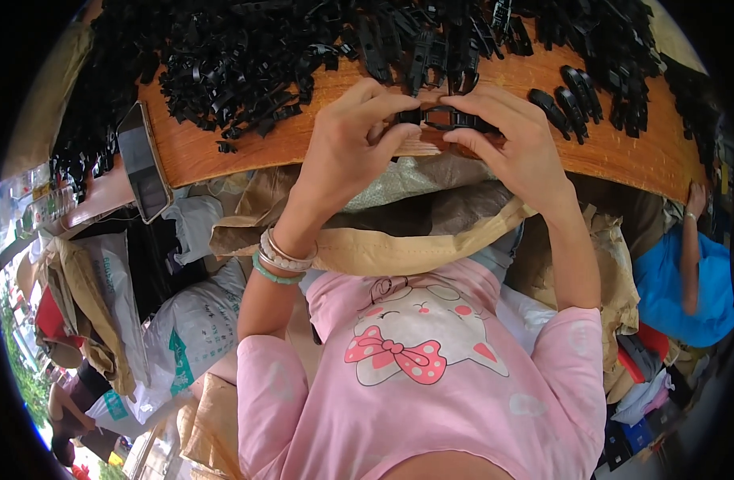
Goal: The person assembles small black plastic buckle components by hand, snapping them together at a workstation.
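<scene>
From where I stand, the work is all in the fingertips: the left hand [343, 132] has its thumb and forefinger pinched at one end of a small black part [468, 120], and the right hand [515, 136] grips the other end between thumb and fingers. The part shows between the two hands, over the table [639, 156] close to its near edge; I can't tell whether it touches the wood, nor whether it is one piece or two meeting in the middle, since the fingers cover so much of it. To handle it well, I'd say, let one hand be the steady one and the other do the fine turning, both ends level, with pressure straight along the length rather than across, as thin plastic looking like this could snap or spring away. Fingertips belong on the outer sides, leaving the middle in plain sight. A slip toward the body would likely drop it onto the paper bag [431, 248] below the edge, so working a little further in seems wiser. The heap [231, 72] of black pieces lies beyond the left hand, and a few curved pieces [571, 100] sit to the right, so elbows and knuckles want care there too.
</scene>
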Motion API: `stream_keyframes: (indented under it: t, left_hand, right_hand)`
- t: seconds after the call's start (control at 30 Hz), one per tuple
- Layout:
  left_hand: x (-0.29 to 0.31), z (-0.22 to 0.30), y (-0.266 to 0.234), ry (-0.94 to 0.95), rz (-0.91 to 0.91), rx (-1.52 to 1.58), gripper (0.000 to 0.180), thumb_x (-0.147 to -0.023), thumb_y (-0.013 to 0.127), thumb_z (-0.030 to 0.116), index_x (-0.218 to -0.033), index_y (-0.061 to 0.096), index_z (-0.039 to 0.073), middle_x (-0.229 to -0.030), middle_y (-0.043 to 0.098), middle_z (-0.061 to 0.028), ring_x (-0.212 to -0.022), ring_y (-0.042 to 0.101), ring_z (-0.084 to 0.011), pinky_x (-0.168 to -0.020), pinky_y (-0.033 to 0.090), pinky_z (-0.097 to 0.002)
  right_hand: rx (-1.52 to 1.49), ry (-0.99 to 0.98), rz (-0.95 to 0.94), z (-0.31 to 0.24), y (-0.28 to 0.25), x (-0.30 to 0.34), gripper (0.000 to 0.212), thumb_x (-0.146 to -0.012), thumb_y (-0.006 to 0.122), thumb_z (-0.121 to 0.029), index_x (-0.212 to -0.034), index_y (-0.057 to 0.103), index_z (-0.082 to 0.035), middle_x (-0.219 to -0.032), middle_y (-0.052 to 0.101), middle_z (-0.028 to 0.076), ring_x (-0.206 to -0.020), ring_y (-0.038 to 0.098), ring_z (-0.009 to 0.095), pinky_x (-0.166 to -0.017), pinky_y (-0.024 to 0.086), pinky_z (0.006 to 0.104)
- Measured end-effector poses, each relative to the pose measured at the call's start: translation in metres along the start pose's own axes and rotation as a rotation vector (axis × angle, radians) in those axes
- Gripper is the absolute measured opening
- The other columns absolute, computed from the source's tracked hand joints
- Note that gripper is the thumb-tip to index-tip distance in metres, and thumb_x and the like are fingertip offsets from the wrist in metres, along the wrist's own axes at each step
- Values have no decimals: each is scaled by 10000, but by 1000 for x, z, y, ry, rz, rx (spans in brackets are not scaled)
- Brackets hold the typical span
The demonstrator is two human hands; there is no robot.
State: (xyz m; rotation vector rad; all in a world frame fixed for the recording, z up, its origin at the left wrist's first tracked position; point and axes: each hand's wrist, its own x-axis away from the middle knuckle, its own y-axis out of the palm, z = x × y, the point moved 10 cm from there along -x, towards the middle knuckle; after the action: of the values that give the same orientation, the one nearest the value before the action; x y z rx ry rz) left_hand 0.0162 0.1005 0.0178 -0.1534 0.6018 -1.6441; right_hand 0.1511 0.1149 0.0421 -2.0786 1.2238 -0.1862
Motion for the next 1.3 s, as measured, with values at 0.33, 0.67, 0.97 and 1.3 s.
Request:
stream_keyframes:
  t: [0.33,0.67,0.97,1.3]
  left_hand:
    - [0,-3,2,14,-10,89,220,-722,692,-14,-937,648,0,-722,536,-90,-527,482,-177,-507,406,-281]
    - [-4,-8,4,-60,-42,87,236,-705,676,-14,-937,639,-20,-664,491,-86,-518,474,-186,-504,395,-312]
    - [5,-4,-5,-95,58,105,185,-771,697,42,-933,637,-24,-688,548,-55,-507,472,-134,-494,400,-269]
    - [36,13,45,-508,-336,900,200,-903,605,135,-928,638,-61,-742,626,-69,-537,563,-94,-476,441,-210]
  right_hand:
    - [274,-50,-158,-25,9,-15,210,-779,656,-119,-941,610,7,-808,585,105,-718,594,293,-619,469,378]
    - [523,-76,-237,-35,25,-21,280,-782,645,-109,-1034,605,6,-852,575,116,-705,572,319,-579,452,376]
    - [-142,138,134,2,-4,19,329,-746,666,-10,-1073,645,-29,-795,588,104,-704,572,225,-623,453,315]
    - [-94,-194,88,-34,-2,25,389,-696,662,26,-1084,646,1,-868,577,91,-753,567,214,-633,450,294]
